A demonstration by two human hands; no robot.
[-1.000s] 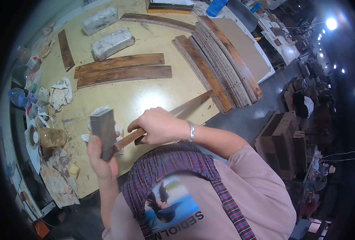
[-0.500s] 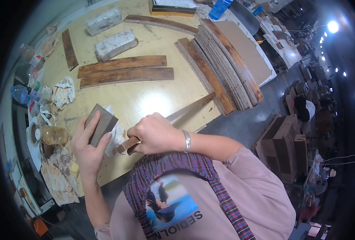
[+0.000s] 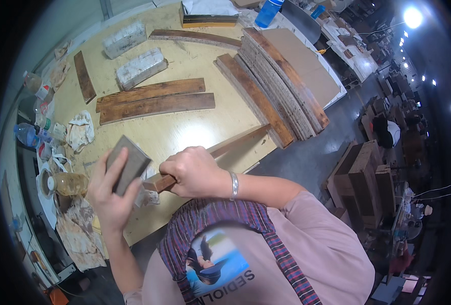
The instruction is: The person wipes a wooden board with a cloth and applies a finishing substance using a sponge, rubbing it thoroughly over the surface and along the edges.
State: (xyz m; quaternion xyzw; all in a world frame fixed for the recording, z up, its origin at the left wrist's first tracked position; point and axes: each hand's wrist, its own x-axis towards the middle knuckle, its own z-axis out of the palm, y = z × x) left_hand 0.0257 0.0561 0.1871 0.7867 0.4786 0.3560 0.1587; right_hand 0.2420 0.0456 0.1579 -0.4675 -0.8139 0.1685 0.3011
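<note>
My left hand [image 3: 108, 198] holds a grey rectangular sanding block [image 3: 128, 163] upright beside the near end of a long brown wooden slat [image 3: 235, 144]. My right hand [image 3: 192, 172] is wrapped around that slat close to its near end, a metal bracelet on the wrist. The slat runs from my hands up to the right across the pale plywood table [image 3: 185, 132]. The block sits just left of the slat's end; whether it touches the wood is hidden by my fingers.
Two dark planks [image 3: 154, 100] lie side by side mid-table. A stack of curved slats [image 3: 281, 86] fills the right side. Two wrapped grey blocks [image 3: 140, 67], rags [image 3: 79, 130], bottles and a jar [image 3: 68, 183] line the left edge. The floor drops off at the right.
My left hand has tilted the sanding block and brought it closer to the slat's end. My right hand has kept its grip, shifting slightly toward me.
</note>
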